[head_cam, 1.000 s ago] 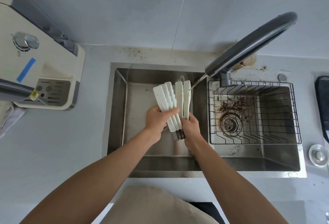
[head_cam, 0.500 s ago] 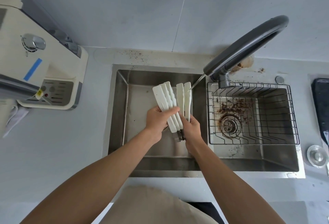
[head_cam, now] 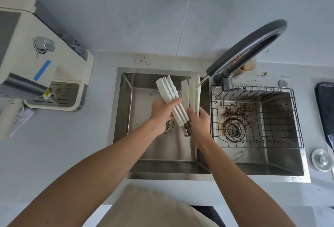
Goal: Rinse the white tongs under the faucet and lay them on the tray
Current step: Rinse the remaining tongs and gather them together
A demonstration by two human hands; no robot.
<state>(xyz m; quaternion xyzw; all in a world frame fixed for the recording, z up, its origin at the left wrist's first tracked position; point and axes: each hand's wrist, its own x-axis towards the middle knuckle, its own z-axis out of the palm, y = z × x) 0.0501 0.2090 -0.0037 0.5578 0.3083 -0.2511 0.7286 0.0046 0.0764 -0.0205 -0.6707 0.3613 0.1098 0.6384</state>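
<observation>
1. The left hand (head_cam: 162, 111) grips one set of white tongs (head_cam: 171, 100), fingers curled round the arms; the right hand (head_cam: 198, 122) grips a second set just beside it.
2. A thin stream from the dark faucet (head_cam: 247, 49) hits the tongs above the right grip.
3. Below both grips lies the steel sink (head_cam: 153, 152); right of them a wire basket (head_cam: 256, 116) sits over a stained drain.
4. Left of the grips, a cream appliance (head_cam: 45, 75) stands on the grey counter (head_cam: 72, 145), against a pale wall.

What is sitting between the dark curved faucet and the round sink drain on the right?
In the head view, the black wire basket rim and stained steel basin floor.
</observation>
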